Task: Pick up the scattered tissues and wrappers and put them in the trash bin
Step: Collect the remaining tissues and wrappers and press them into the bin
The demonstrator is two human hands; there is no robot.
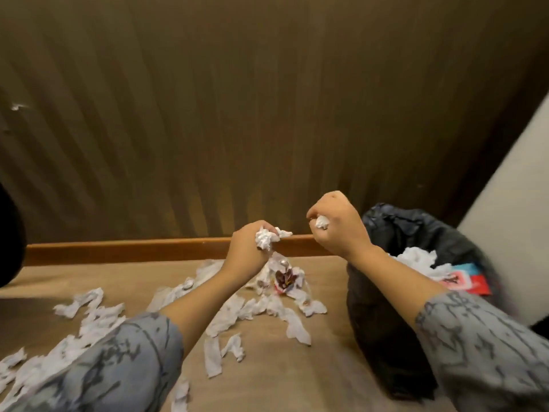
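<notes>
My left hand (248,248) grips a crumpled white tissue wad (267,237) above the floor, in front of the baseboard. My right hand (338,224) is raised just left of the trash bin and holds a smaller tissue ball (321,222) in its curled fingers. The trash bin (386,307), lined with a black bag, stands at the right and holds white tissues (416,258) and red and blue wrappers (466,282). Several torn tissues (92,307) lie scattered over the floor. A dark red wrapper (285,279) sits among them below my left hand.
A brown wall (237,114) with a wooden baseboard (133,249) runs behind the mess. A white panel (511,227) leans at the far right behind the bin. A dark object (9,239) cuts in at the left edge. The floor is tan.
</notes>
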